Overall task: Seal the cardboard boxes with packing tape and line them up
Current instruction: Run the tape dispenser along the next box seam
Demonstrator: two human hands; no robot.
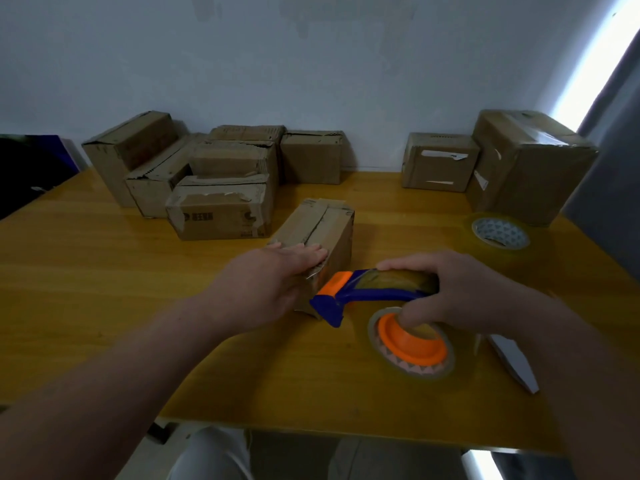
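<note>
A small cardboard box (pixel 322 226) lies in the middle of the wooden table (pixel 104 271), its top flaps closed along a centre seam. My left hand (pixel 273 278) rests flat on the box's near end, fingers straight. My right hand (pixel 460 292) grips a blue and orange tape dispenser (pixel 349 296) loaded with a clear tape roll (pixel 412 344). The dispenser's blue nose touches the near end of the box, just right of my left hand.
Several cardboard boxes (pixel 214 181) are piled at the back left against the wall, and two more boxes (pixel 440 161) stand at the back right. A spare tape roll (pixel 500 233) lies at the right. A white scrap (pixel 512 362) lies near the front right edge.
</note>
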